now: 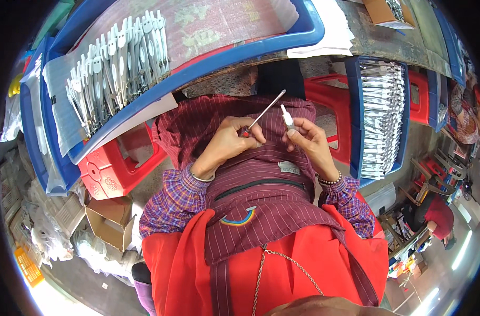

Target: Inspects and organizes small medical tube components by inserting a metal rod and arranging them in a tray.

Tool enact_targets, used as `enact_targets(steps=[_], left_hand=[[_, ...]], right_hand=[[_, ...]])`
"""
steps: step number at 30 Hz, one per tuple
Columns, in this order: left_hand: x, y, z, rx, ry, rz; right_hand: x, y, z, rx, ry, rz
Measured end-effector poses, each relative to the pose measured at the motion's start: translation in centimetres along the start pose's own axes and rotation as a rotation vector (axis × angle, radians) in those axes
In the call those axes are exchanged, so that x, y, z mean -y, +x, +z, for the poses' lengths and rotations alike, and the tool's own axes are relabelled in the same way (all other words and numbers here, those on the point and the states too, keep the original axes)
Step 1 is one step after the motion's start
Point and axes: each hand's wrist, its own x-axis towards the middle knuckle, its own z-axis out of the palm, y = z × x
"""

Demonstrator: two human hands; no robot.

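My left hand [233, 141] is closed round the dark red and black handle of a screwdriver [266, 111]. Its thin metal shaft slants up and to the right, over my lap. Just right of it, my right hand [309, 141] pinches a small white and grey piece [287, 117] between thumb and fingers, its narrow white end pointing up. The screwdriver's tip is close to this piece, apart from it. My fingers hide the lower end of the piece. Both hands are above the dark red striped apron [261, 203].
At upper left, a blue tray [208, 59] on the bench holds a row of slim grey and white pieces [118, 63]. A blue crate [357, 126] packed with white pieces stands right. Red stools [105, 171] and a cardboard box [110, 221] are nearby; another person [435, 213] is far right.
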Motion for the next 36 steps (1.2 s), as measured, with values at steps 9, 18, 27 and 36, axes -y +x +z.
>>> enact_targets(steps=[9, 18, 27, 36], left_hand=[[0.2, 0.0, 0.3, -0.002, -0.161, -0.106], [-1.1, -0.2, 0.3, 0.071, -0.183, -0.214], [-0.3, -0.3, -0.1, 0.112, -0.246, -0.221], [0.3, -0.3, 0.2, 0.111, -0.286, -0.269]], right_hand=[[-0.2, -0.1, -0.1, -0.006, -0.028, -0.010], [-0.3, -0.1, -0.3, 0.006, 0.014, -0.029], [-0.6, 0.1, -0.5, -0.016, 0.059, -0.003], [-0.5, 0.1, -0.3, -0.007, 0.050, 0.022]])
